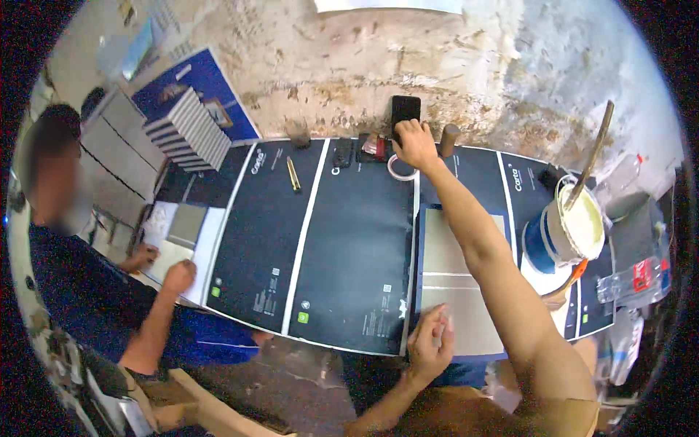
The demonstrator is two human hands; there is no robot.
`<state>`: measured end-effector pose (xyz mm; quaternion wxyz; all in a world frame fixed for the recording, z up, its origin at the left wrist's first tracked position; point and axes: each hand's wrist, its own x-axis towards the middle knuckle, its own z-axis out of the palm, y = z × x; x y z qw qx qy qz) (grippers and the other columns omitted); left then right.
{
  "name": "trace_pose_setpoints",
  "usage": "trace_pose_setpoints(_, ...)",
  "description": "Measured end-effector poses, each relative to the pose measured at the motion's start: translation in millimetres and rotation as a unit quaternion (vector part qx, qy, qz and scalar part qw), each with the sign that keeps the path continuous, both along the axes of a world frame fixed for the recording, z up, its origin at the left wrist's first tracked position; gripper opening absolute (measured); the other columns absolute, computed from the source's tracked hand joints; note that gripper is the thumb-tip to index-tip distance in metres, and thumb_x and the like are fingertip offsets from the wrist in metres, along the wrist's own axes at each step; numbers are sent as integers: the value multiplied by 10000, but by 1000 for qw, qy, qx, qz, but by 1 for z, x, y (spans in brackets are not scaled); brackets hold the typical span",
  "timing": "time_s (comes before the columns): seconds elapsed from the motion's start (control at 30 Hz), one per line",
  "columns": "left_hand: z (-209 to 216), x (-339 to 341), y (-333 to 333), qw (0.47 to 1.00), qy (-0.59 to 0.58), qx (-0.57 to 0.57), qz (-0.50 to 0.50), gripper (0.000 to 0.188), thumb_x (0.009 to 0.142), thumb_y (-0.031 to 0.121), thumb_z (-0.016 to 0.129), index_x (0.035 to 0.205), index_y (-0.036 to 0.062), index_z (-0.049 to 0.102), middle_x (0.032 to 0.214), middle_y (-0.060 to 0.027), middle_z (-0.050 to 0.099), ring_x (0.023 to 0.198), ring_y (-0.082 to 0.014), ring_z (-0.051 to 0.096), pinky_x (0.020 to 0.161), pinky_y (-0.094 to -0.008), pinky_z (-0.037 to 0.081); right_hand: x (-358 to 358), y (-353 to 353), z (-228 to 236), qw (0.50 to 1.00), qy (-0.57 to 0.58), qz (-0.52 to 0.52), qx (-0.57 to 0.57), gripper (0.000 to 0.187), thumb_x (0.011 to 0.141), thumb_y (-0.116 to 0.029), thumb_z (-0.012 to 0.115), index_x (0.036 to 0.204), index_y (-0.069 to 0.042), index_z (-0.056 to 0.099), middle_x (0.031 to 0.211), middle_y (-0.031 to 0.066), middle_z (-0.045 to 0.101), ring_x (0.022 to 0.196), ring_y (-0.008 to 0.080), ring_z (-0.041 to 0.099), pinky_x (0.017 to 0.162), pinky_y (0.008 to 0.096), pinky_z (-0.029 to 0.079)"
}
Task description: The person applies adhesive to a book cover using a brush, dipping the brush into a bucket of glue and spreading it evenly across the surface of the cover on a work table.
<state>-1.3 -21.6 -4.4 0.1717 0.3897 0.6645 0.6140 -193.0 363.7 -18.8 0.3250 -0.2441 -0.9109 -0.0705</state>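
Note:
Reaching far forward, my right hand [416,143] has its fingers closed over the lower end of a black phone [405,111], which stands against the wall. My left hand [432,344] is near the table's front edge with its fingers loosely bent and apart; nothing clear shows in it. Beside and partly under it lies a blue-edged cover [420,255] with grey-beige boards [459,313] and a pale gap across the middle. My right forearm hides part of those boards. A roll of tape [393,173] lies just below my right hand.
At right stand a bucket of cream paste [542,237] with a stick [593,149], an orange-handled brush [559,297] and a plastic bottle [633,282]. A brown cylinder [449,138] and gold cutter [293,175] lie farther back. At left, another person [95,284] handles boards near stacked books [191,131].

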Motion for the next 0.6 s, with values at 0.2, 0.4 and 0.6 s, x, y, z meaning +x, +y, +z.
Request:
trace_pose_setpoints(0.2, 6, 6, 13, 997, 45, 6, 57, 291, 904, 68, 621, 1187, 1, 604, 859, -96, 638, 639, -139, 549, 608, -267, 480, 18, 12, -24, 998, -55, -7, -20, 354, 784, -271, 659, 1073, -74, 603, 1225, 59, 598, 1116, 246, 522, 919, 431, 411)
trace_pose_setpoints(0.4, 3, 8, 20, 996, -12, -61, 60, 289, 912, 84, 620, 1184, -13, 607, 812, -38, 615, 650, -80, 524, 591, -229, 439, 12, 20, -43, 991, -79, -32, -101, 469, 756, -220, 643, 1204, -94, 591, 1423, 48, 495, 1246, 246, 464, 1034, 465, 367)
trace_pose_setpoints(0.6, 6, 9, 23, 995, -10, -82, 58, 291, 921, 90, 615, 1187, -27, 604, 805, -30, 612, 672, -67, 516, 610, -217, 430, 14, 14, -40, 977, -136, -51, -158, 525, 767, -192, 616, 1279, -103, 548, 1511, 47, 400, 1312, 253, 413, 1071, 481, 326)
